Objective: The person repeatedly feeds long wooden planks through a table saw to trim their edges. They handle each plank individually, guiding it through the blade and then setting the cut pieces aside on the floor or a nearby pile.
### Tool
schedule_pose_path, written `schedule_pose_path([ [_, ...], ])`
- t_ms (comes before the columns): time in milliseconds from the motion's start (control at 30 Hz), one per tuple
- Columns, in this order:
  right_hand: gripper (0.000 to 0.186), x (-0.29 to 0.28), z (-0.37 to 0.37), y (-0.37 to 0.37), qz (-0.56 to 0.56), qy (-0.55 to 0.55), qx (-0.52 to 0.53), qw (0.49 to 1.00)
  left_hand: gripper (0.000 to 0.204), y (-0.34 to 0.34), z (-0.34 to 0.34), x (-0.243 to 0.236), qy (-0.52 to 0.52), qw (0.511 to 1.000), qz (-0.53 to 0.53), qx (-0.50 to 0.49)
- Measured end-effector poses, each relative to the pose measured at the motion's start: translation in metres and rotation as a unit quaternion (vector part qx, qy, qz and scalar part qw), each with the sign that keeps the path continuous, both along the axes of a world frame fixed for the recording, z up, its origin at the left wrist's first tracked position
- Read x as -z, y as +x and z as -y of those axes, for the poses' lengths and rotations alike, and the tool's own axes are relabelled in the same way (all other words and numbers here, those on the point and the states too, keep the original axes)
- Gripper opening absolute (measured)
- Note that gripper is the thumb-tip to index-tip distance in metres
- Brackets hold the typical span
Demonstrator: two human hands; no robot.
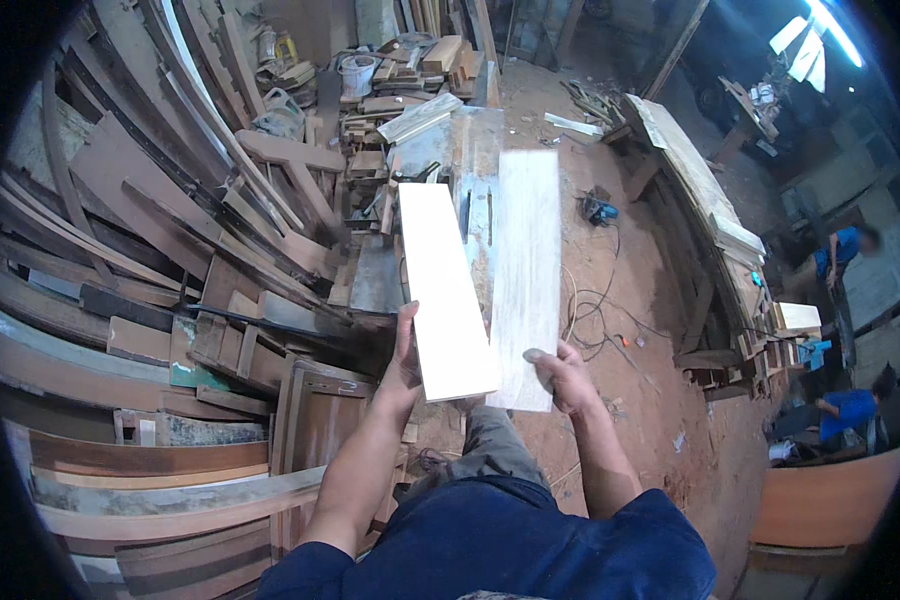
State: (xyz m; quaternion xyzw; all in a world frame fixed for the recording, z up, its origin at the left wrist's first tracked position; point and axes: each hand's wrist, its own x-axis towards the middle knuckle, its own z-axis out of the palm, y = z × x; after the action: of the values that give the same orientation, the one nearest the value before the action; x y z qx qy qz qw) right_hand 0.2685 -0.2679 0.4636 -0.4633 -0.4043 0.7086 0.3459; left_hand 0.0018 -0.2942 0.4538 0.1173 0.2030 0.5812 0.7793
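Note:
In my left hand is a pale, smooth wooden board, gripped at its near left edge with the thumb upright along the side. My right hand holds a second, longer board, greyer and streaked with grain, its thumb pressed on the top face near the close end. Both boards point away from me, side by side, the pale one tilted and slightly overlapping the other near my body. The fingers under the boards are hidden. Beyond them lies a metal-topped machine table with a dark slot.
Wood offcuts pile up behind the table, beside a white bucket. Many planks lean at the left. A blue power tool with a cable sits on the dirt floor. At right stand a long workbench and two people in blue.

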Motion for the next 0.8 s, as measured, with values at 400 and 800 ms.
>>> schedule_pose_path([
  [400, 0.036, 0.005, -0.022, 0.076, 0.030, -0.014, 0.175, 0.984, 0.044, -0.021, 0.049, 0.051, -0.125, 0.912, -0.372, -0.122],
  [800, 0.031, 0.141, -0.159, 0.250, 0.295, -0.064, 0.176, 0.937, 0.046, 0.036, 0.030, 0.090, -0.266, 0.817, -0.458, -0.230],
])
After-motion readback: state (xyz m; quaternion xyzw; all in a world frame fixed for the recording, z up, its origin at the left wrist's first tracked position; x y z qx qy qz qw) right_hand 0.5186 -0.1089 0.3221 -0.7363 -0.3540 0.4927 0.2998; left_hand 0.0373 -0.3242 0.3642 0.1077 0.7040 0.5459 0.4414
